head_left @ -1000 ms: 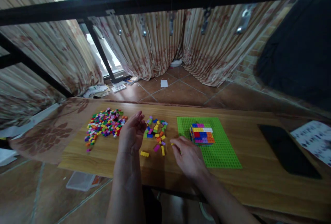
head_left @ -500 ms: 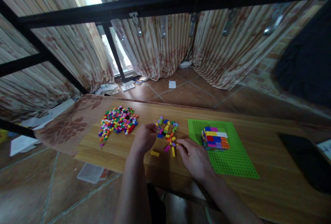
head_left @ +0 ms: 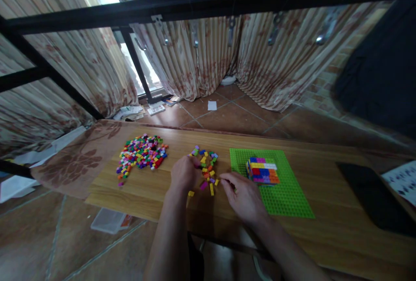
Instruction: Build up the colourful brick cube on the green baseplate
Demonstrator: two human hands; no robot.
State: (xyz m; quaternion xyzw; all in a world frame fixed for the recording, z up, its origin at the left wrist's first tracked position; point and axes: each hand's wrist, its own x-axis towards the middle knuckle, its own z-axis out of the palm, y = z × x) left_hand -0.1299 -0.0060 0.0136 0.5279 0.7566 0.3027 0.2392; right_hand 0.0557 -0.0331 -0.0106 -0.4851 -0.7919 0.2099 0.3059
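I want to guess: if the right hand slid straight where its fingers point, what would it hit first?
Probably the small scatter of loose bricks just ahead of the right hand; the left hand lies beyond them. Depth is hard to judge.

My left hand (head_left: 184,173) and my right hand (head_left: 245,198) are bare; both forearms are bare too, uncovered from the wrist down to the lower edge of the view; the skin wears only a fine, faint hair; my fingers (head_left: 228,180) show knuckle creases; the nails are too small to make out.
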